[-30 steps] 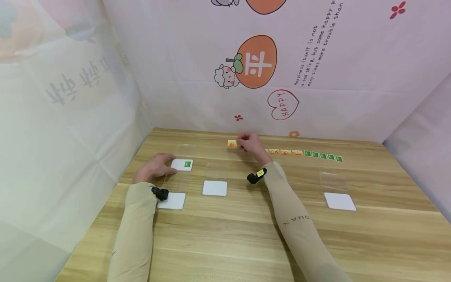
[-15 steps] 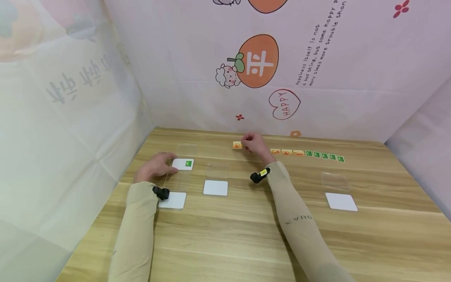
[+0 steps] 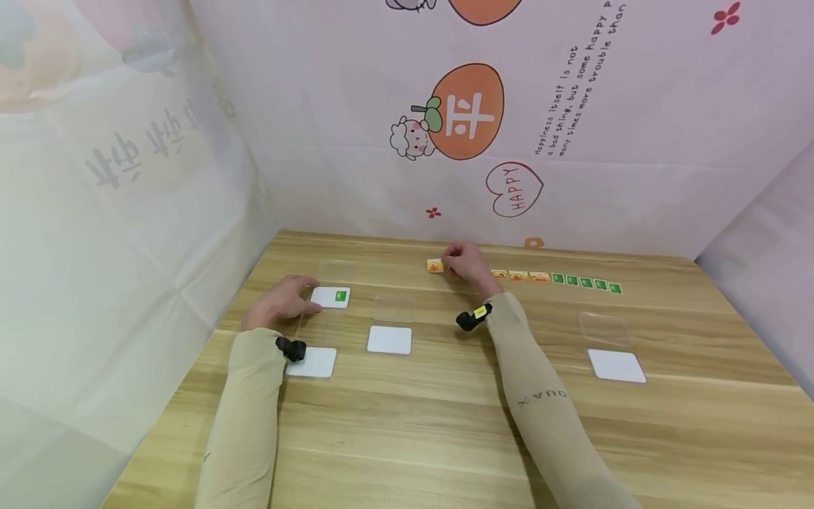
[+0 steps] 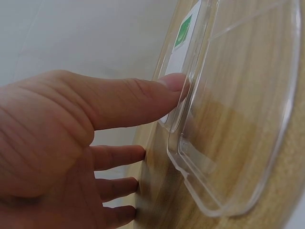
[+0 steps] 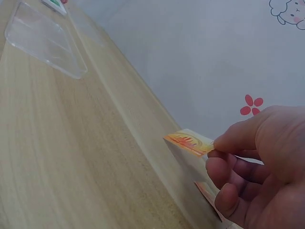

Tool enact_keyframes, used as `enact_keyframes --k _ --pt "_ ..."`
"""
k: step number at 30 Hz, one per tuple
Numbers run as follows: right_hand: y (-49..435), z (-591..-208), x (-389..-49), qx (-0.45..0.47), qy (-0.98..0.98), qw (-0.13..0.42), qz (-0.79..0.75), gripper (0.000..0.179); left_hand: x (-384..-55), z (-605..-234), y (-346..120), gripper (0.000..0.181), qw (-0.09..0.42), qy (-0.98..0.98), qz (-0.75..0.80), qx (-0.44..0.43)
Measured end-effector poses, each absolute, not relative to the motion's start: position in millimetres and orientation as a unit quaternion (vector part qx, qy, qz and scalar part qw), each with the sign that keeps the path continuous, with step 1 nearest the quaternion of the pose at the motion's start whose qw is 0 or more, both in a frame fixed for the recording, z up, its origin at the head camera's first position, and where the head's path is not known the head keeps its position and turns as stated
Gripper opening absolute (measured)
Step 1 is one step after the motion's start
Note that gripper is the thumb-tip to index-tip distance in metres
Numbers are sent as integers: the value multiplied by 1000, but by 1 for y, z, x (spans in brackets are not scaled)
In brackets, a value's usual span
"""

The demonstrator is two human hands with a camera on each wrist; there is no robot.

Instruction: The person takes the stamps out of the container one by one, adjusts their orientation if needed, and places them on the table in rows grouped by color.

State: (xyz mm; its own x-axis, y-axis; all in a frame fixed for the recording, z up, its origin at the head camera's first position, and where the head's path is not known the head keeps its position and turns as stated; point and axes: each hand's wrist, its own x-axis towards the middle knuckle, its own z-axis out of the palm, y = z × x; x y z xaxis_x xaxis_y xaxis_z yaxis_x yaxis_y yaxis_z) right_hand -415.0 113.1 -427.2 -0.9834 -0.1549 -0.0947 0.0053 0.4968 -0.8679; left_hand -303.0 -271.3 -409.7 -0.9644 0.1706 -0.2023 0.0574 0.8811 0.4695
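My right hand (image 3: pixel 467 263) pinches a small orange-and-yellow picture card (image 5: pixel 189 143) by one edge between thumb and index finger. The card is raised above the table near the back wall. At the left, my left hand (image 3: pixel 284 297) holds a clear plastic case (image 4: pixel 183 102) between thumb and fingers at its left end. A white insert with a green square picture (image 3: pixel 341 296) at its right end lies in that case. In the left wrist view the thumb lies along the case's edge, the index finger hidden behind it, other fingertips against the table.
A row of small orange cards (image 3: pixel 518 276) and green cards (image 3: pixel 586 282) runs along the table's back right, partly behind the right hand. Opened clear cases with white inserts lie at front left (image 3: pixel 314 363), the middle (image 3: pixel 389 340) and right (image 3: pixel 617 365). A printed cloth (image 3: pixel 356 141) hangs behind.
My right hand, with the orange card, has shifted slightly right and a little nearer. The left hand stays at the case. The head view has shifted slightly.
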Motion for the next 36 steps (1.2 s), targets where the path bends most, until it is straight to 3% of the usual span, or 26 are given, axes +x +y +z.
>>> enact_keyframes --k 36 --pt "116 -431 -422 2 877 103 -469 13 -304 -410 -275 56 125 958 250 57"
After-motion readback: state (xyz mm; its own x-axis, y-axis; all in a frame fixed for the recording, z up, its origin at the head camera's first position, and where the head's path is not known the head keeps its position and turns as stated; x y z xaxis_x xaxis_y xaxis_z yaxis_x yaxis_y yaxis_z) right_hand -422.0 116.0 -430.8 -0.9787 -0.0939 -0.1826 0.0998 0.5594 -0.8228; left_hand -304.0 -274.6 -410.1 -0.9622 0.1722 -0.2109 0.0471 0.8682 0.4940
